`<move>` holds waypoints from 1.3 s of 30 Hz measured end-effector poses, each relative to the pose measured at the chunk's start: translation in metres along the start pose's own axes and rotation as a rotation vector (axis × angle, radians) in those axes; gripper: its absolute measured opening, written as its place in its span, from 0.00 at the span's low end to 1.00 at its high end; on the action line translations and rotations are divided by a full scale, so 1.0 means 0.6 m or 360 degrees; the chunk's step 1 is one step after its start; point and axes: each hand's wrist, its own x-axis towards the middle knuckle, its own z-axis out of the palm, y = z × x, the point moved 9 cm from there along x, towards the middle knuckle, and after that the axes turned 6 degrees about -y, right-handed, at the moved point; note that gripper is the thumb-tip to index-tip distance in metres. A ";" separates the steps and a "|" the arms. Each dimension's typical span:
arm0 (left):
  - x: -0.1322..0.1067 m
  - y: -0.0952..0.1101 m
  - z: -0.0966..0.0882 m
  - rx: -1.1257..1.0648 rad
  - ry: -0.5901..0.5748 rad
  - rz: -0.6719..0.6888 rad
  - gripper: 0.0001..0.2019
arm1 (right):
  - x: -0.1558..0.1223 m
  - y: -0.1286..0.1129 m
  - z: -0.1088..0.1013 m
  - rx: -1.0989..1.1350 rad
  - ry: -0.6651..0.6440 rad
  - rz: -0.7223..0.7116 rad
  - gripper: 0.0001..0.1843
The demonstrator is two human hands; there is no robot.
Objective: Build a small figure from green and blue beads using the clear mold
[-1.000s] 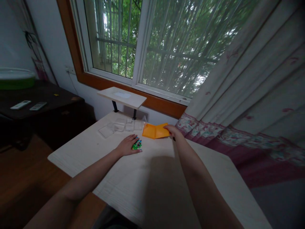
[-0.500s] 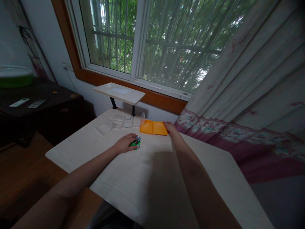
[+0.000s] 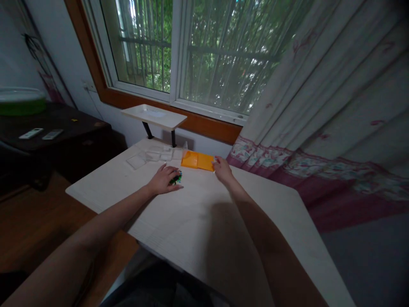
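Observation:
My left hand (image 3: pixel 163 179) lies on the pale wooden table (image 3: pixel 198 221) with its fingers curled over a small green, multi-coloured object (image 3: pixel 177 176), most of which is hidden. An orange case (image 3: pixel 197 160) lies open and flat near the table's far edge. My right hand (image 3: pixel 222 169) hovers at the case's right edge, fingers loose, fingertips next to the edge and holding nothing.
Several clear plastic boxes (image 3: pixel 149 155) sit left of the orange case, under a small raised shelf (image 3: pixel 154 116) by the window. A dark cabinet (image 3: pixel 57 136) with two remotes (image 3: pixel 41 134) stands at the left. A curtain (image 3: pixel 319 106) hangs on the right.
The orange case, held tilted up by my right hand a second ago, now lies flat. My right hand has let go and drawn back slightly. My left hand stays on the green object.

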 end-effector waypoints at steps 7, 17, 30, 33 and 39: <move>0.005 -0.004 0.008 0.0158 0.0115 -0.0185 0.41 | -0.158 -0.079 0.040 -0.0459 -0.0242 -0.0523 0.25; -0.003 0.091 -0.010 0.0083 0.0173 -0.0054 0.34 | -0.313 -0.003 0.016 -0.0823 0.0002 -0.0143 0.24; -0.023 0.211 0.101 -0.0065 -0.0113 0.0172 0.31 | -0.401 -0.005 0.051 -0.1338 -0.0007 0.0259 0.35; -0.023 0.212 0.100 -0.0111 -0.0091 0.0172 0.31 | -0.401 -0.010 0.048 -0.1363 -0.0025 0.0275 0.35; -0.021 0.213 0.105 -0.0145 -0.0094 0.0165 0.31 | -0.403 -0.010 0.047 -0.1408 -0.0049 0.0308 0.35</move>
